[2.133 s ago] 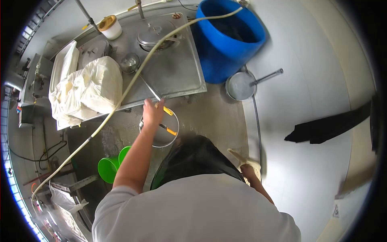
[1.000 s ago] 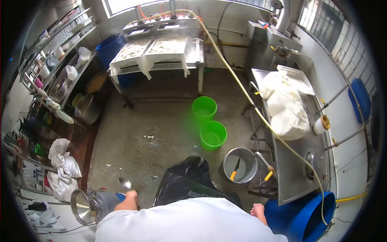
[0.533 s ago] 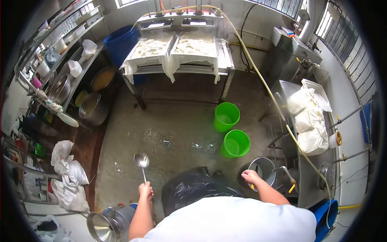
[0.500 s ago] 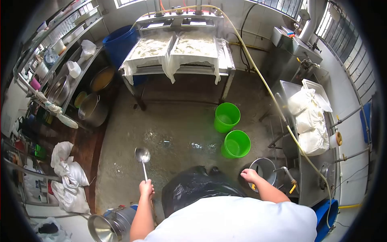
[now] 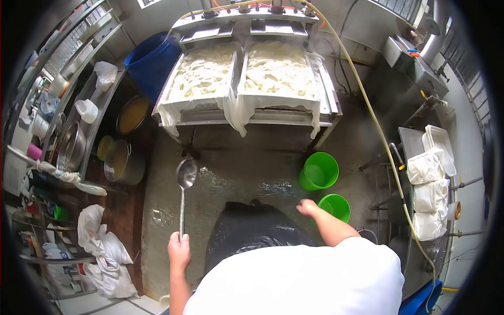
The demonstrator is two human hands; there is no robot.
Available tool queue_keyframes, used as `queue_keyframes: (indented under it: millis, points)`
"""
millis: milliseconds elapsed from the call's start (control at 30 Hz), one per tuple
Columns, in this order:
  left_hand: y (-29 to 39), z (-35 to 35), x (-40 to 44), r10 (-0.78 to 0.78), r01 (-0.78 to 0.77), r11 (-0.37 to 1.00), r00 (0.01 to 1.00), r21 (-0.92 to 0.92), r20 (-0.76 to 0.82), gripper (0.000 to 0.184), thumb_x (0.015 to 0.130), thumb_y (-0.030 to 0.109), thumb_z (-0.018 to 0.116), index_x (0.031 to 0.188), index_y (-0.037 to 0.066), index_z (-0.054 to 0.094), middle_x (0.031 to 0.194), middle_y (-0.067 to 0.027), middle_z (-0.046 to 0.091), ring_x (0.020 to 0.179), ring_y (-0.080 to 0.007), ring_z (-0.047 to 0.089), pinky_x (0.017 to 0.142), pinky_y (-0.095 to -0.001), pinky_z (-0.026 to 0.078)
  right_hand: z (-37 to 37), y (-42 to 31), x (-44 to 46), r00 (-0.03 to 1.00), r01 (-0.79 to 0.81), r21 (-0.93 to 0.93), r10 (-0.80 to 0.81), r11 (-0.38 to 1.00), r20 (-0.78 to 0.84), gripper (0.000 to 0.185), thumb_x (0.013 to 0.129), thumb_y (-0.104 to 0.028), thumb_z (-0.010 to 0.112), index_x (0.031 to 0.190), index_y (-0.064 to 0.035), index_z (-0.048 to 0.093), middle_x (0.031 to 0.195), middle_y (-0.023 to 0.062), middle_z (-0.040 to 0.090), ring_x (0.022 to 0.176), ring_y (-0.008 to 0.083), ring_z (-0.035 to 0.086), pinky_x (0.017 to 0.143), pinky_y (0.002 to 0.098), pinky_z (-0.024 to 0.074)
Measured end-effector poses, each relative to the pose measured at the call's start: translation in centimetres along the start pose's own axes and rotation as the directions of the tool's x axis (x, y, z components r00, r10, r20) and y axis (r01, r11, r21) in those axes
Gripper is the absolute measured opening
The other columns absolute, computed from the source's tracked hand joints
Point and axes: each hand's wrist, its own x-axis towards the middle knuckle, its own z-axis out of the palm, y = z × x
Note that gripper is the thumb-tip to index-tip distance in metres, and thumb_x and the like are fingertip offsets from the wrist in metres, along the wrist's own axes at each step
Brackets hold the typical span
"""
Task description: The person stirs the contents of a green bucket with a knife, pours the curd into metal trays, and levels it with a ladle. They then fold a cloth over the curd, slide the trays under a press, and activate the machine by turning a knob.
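My left hand [image 5: 179, 251] is wrapped round the long handle of a metal ladle [image 5: 182, 181], its bowl pointing away from me over the wet floor. My right hand [image 5: 306, 207] is closed, with nothing visible in it, raised beside the nearer green bucket [image 5: 339, 206]. A second green bucket [image 5: 319, 172] stands just beyond. Ahead of me, two trays on a metal stand hold soft white curd [image 5: 202, 73]. Cloth [image 5: 231, 113] lines them and hangs over their front edges. A black plastic apron [image 5: 244, 226] covers my front.
A blue barrel [image 5: 144, 60] stands left of the stand. Shelves and large metal pots [image 5: 124, 163] line the left side, with white sacks [image 5: 107, 257] nearer. A yellowish hose [image 5: 374, 118] arches down the right, beside a steel table with white cloth-wrapped bundles [image 5: 428, 194].
The stand and trays appear larger and closer. The ladle has come forward. My right hand has moved from beside the metal pot at right to beside the green buckets.
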Motion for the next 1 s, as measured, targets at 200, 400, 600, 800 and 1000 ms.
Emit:
queue_keyframes:
  millis: [200,400,600,800,1000]
  points:
    - [6.4,-4.1,12.4,-0.034,0.017,0.988,0.993,-0.153,-0.109,0.017,0.102,0.015,0.060,0.106,-0.001,0.061,0.081,0.0011,0.052,0.074,-0.0077,0.046,0.068,-0.0266,0.042,-14.6,-17.1,6.0,0.972,0.228,0.310,-0.199,0.923,-0.124,0.038,0.094,-0.032,0.062,0.120,-0.0055,0.072,0.117,0.0192,0.073,0.112,0.0349,0.069,0.098,0.0434,0.0538]
    - [14.0,-5.2,27.3,0.080,-0.093,0.991,0.988,-0.099,-0.134,0.021,0.102,0.017,0.060,0.113,-0.001,0.064,0.075,0.0007,0.055,0.067,-0.0082,0.050,0.062,-0.0283,0.043,-22.2,-25.5,8.2,0.946,0.319,0.414,-0.265,0.853,-0.184,0.035,0.097,-0.029,0.062,0.121,-0.0046,0.071,0.118,0.0184,0.073,0.112,0.0346,0.069,0.097,0.0424,0.0538]
    - [17.4,-4.9,43.9,0.180,-0.183,0.973,0.983,-0.140,-0.036,0.026,0.101,0.020,0.061,0.112,-0.003,0.068,0.070,-0.0011,0.057,0.065,-0.0088,0.053,0.061,-0.0299,0.045,-21.6,-25.7,11.7,0.945,0.259,0.359,-0.159,0.897,-0.286,0.034,0.096,-0.029,0.063,0.115,-0.0020,0.072,0.113,0.0221,0.072,0.109,0.0385,0.069,0.095,0.0442,0.0542]
    - [17.6,-1.8,62.2,0.369,-0.370,0.926,0.929,-0.083,-0.018,0.034,0.099,0.026,0.059,0.109,-0.006,0.067,0.080,-0.0194,0.068,0.072,-0.0340,0.065,0.071,-0.0441,0.050,-19.7,-25.2,11.2,0.948,-0.147,0.229,0.204,0.962,-0.246,0.034,0.093,-0.029,0.065,0.110,-0.0012,0.073,0.109,0.0247,0.072,0.106,0.0417,0.068,0.092,0.0476,0.0542]
    - [21.3,-0.5,69.8,0.333,-0.322,0.942,0.933,-0.096,0.138,0.033,0.099,0.026,0.058,0.096,-0.006,0.066,0.071,-0.0169,0.065,0.067,-0.0287,0.063,0.066,-0.0428,0.048,-18.2,-27.8,8.4,0.858,-0.285,0.388,0.413,0.877,-0.305,0.035,0.093,-0.029,0.065,0.113,-0.0026,0.073,0.111,0.0231,0.073,0.107,0.0406,0.069,0.095,0.0460,0.0539]
